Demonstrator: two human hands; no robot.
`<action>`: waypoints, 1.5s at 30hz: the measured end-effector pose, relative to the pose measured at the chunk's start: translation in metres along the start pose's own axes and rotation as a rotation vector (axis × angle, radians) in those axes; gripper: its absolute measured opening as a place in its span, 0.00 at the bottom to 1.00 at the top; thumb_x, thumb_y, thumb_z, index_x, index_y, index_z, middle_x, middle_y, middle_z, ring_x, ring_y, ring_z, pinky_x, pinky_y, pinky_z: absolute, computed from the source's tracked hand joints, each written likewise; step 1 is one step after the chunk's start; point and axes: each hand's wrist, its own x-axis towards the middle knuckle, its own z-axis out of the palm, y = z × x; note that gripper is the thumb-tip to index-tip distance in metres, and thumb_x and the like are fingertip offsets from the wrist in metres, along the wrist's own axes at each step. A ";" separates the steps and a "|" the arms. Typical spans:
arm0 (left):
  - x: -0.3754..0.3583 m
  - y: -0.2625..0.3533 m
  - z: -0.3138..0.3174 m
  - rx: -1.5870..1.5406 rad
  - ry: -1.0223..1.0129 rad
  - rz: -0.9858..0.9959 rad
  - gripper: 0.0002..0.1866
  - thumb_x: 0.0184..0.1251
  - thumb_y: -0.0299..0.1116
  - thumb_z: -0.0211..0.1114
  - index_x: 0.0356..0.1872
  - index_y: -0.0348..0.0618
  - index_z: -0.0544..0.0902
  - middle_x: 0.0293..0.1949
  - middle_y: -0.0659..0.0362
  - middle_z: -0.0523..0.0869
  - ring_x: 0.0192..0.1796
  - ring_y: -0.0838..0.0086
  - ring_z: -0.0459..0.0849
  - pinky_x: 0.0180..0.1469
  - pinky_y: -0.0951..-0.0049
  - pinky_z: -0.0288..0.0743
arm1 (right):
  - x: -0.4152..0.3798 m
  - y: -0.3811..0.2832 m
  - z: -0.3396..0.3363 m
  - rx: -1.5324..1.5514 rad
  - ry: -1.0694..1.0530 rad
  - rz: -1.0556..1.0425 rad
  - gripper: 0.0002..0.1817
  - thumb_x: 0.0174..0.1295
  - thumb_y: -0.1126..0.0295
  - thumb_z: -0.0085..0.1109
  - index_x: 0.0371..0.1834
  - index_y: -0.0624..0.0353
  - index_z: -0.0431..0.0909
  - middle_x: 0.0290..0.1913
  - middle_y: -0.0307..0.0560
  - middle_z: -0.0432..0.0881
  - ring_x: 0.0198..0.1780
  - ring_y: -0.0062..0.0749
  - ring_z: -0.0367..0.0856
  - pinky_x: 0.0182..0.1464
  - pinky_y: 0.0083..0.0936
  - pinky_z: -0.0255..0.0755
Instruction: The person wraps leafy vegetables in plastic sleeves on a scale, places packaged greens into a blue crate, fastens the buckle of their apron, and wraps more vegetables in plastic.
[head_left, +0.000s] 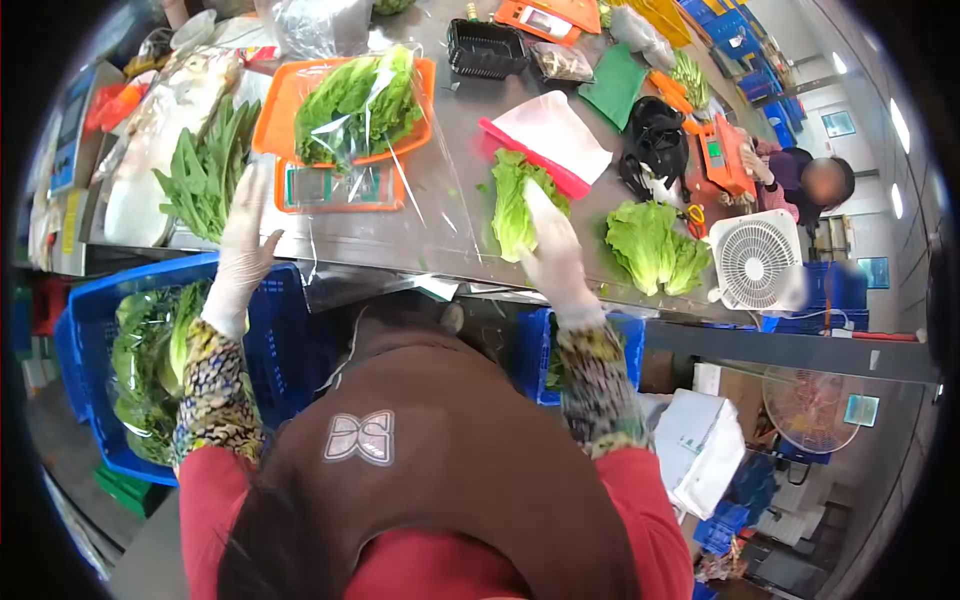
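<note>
Lettuce (511,205) is seen over the desk (460,110), long axis pointing forward, overlapped from its right by the nearer right grip (553,245); whether it is grasped cannot be told. The left grip (244,238) is held open, well apart.

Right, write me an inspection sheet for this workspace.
Surface: grey table, green scraps on it.
Job's things: lettuce under clear plastic on an orange tray; loose lettuce; more lettuce beside a white fan.
Clutter: black tray, green sheet, black bundle, scissors.
Hands: both gloved; left hand open near the orange tray, right hand on the loose lettuce.
Cables: none clearly identifiable.
Surroundings: blue crate holding greens, lower left; another person beyond the fan.
</note>
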 end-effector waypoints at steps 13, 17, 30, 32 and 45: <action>-0.005 -0.019 0.023 -0.853 -0.111 -0.128 0.18 0.76 0.38 0.51 0.51 0.34 0.81 0.48 0.54 0.85 0.59 0.67 0.78 0.64 0.68 0.66 | 0.109 0.031 0.124 0.323 -0.133 -0.241 0.09 0.60 0.67 0.58 0.40 0.50 0.85 0.38 0.38 0.86 0.53 0.37 0.79 0.60 0.40 0.66; 0.024 -0.030 0.031 -0.993 0.121 -0.272 0.23 0.76 0.47 0.51 0.38 0.35 0.82 0.31 0.58 0.85 0.35 0.76 0.82 0.42 0.75 0.74 | 0.138 0.026 0.134 0.691 -0.007 0.069 0.08 0.64 0.70 0.57 0.37 0.59 0.85 0.33 0.49 0.84 0.37 0.34 0.84 0.40 0.26 0.76; 0.097 -0.065 0.089 -0.867 0.320 -0.669 0.23 0.74 0.46 0.54 0.20 0.44 0.76 0.10 0.67 0.70 0.09 0.83 0.63 0.11 0.78 0.55 | 0.166 0.000 0.147 1.254 -0.068 0.924 0.19 0.69 0.56 0.52 0.29 0.61 0.79 0.16 0.37 0.75 0.12 0.20 0.69 0.13 0.20 0.63; 0.096 -0.060 0.087 -0.829 0.254 -0.773 0.21 0.73 0.44 0.56 0.20 0.44 0.76 0.10 0.67 0.69 0.09 0.83 0.63 0.12 0.78 0.56 | 0.167 -0.006 0.151 1.174 -0.057 0.991 0.20 0.68 0.54 0.53 0.26 0.59 0.78 0.16 0.36 0.74 0.12 0.19 0.67 0.12 0.19 0.61; 0.158 -0.078 0.062 -0.458 0.384 -0.495 0.15 0.71 0.36 0.58 0.33 0.31 0.81 0.24 0.49 0.82 0.27 0.74 0.76 0.34 0.68 0.71 | 0.223 0.020 0.158 0.507 0.151 0.695 0.19 0.58 0.55 0.64 0.24 0.63 0.83 0.25 0.48 0.85 0.24 0.29 0.81 0.30 0.28 0.73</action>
